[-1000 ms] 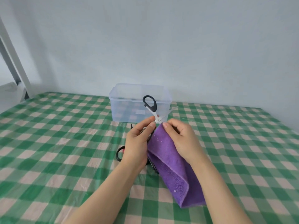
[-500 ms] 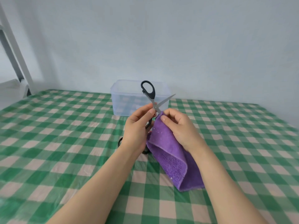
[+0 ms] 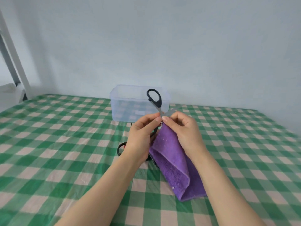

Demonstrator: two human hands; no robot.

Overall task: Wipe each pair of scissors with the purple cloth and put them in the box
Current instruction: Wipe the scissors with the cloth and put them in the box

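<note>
Above the middle of the green-checked tablecloth (image 3: 65,144), our left hand (image 3: 140,136) pinches the open black-handled scissors (image 3: 155,100) at the pivot, one loop raised before the clear plastic box (image 3: 123,105) near the far edge. Our right hand (image 3: 184,132) pinches the purple terry cloth (image 3: 172,163) against a blade.

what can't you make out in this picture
Head view, the only one:
- Held scissors: the other handle and one blade are hidden by the left hand, right hand and cloth.
- Table scissors: only a handle loop shows past the left wrist, so their number is unclear.
- Box: cloudy walls, contents cannot be told.
</note>
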